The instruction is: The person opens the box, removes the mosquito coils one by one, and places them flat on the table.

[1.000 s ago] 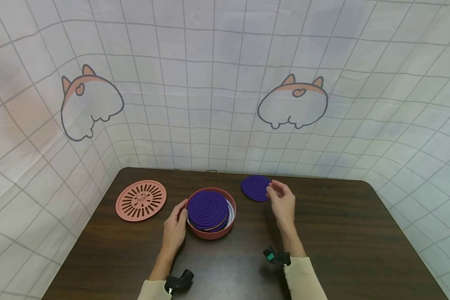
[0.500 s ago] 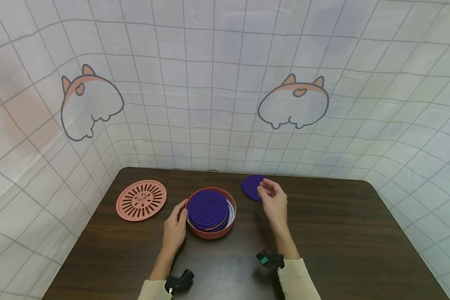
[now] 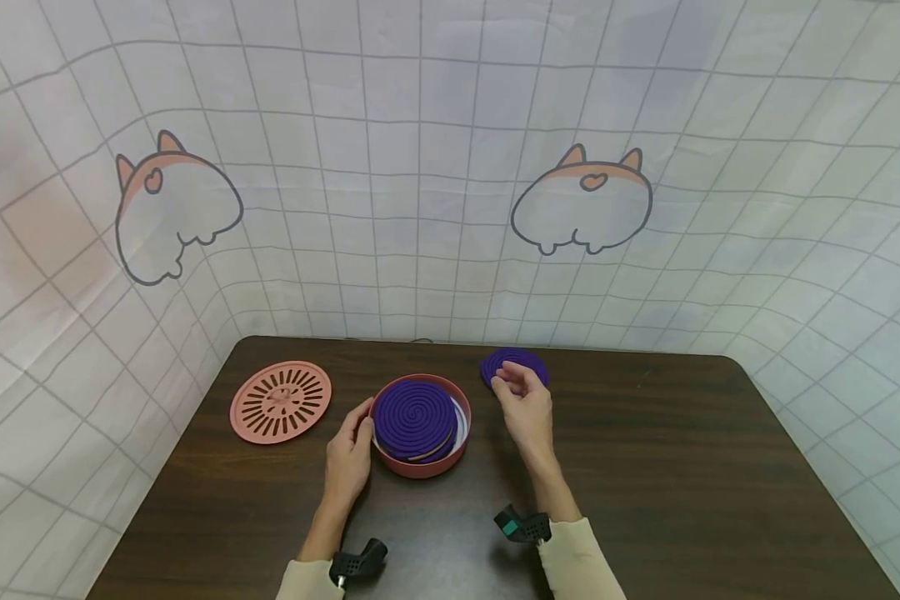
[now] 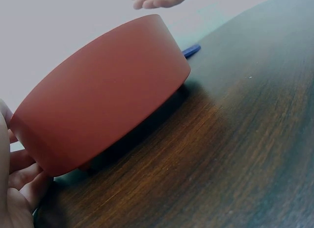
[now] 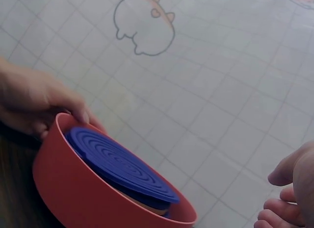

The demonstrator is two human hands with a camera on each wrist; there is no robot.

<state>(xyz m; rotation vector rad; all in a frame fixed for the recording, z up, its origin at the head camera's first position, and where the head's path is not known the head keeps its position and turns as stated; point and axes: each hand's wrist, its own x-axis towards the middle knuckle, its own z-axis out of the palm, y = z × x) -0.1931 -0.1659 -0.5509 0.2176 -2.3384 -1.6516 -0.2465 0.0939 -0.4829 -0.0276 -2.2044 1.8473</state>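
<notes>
The left hand (image 3: 348, 457) grips the near-left rim of a round red container (image 3: 418, 472), within which lie stacked purple spiral mats (image 3: 414, 421). The right hand (image 3: 527, 410), fingers loosely bent and holding nothing, is raised over a single purple mat (image 3: 513, 355) on the surface (image 3: 690, 467); its exact height is hard to judge. Far left: a slotted pink disc (image 3: 281, 402).
</notes>
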